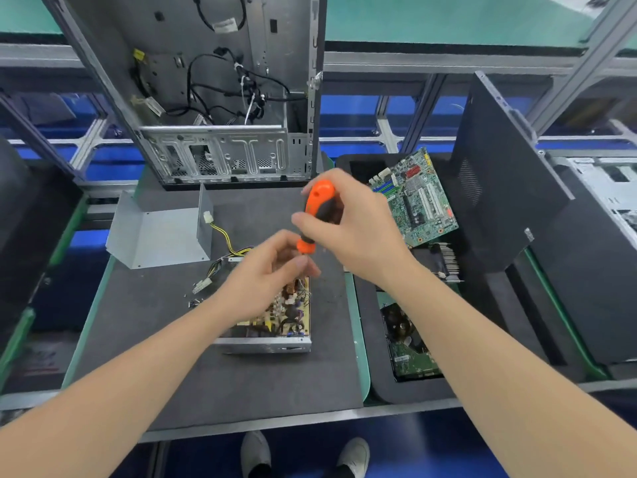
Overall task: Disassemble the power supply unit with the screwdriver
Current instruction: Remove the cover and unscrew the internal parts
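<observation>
Reaching from six o'clock, left hand (pixel 262 274) pinched the lower end of the screwdriver (pixel 319 201) above the power supply unit (pixel 275 322), right hand (pixel 358 225) at one o'clock gripping its handle.

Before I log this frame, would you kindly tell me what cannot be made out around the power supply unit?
Head view:
- Screwdriver tip and its screw: hidden behind the left hand.
- Whether the left fingers pinch the shaft: motion blur.
- Far part of the power supply unit board: covered by the left hand.
- Loose screws on the mat: too small to count.
</observation>
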The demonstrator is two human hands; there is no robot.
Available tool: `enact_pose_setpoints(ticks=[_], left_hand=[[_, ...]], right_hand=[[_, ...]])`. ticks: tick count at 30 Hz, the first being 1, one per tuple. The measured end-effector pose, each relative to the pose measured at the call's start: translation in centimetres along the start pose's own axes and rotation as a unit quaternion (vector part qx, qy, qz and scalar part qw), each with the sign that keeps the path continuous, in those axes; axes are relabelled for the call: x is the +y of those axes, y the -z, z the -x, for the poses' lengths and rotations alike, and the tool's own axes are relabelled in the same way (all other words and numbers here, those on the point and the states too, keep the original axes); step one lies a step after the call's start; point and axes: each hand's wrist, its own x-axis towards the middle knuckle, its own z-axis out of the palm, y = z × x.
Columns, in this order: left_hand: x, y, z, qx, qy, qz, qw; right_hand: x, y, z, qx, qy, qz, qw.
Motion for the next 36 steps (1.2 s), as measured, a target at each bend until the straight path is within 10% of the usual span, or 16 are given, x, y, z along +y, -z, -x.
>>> enact_pose_setpoints(ticks=[5,10,17,30,36], left_hand=[[1.1,4.3,-1.6,0.104,-0.053,-0.214,0.970],[0.5,6.6,-2.8,0.191,-0.060,-0.375,0.905],[-1.3,3.6,-1.7,-0.023,-0.114,-0.357,0.927],[-3.9,2.2,1.7,-0.130,-0.144,-0.417,0.888],[-4.6,1.5,1.1,-0.117,-0.142,-0.474,0.861]], right_hand=[[1.2,0.2,-0.5,0.049,-0.025,-0.096,0.994],[6.7,-3.8,-0.7,0.138,-0.227,-0.260,0.928],[11.6,-9.0,4.5,0.219,-0.384,-0.144,0.885],[11.0,-9.4,7.0,0.068,-0.205,0.051,0.975],[10.2,-8.1,7.2,-0.210,-0.030,0.200,0.957]])
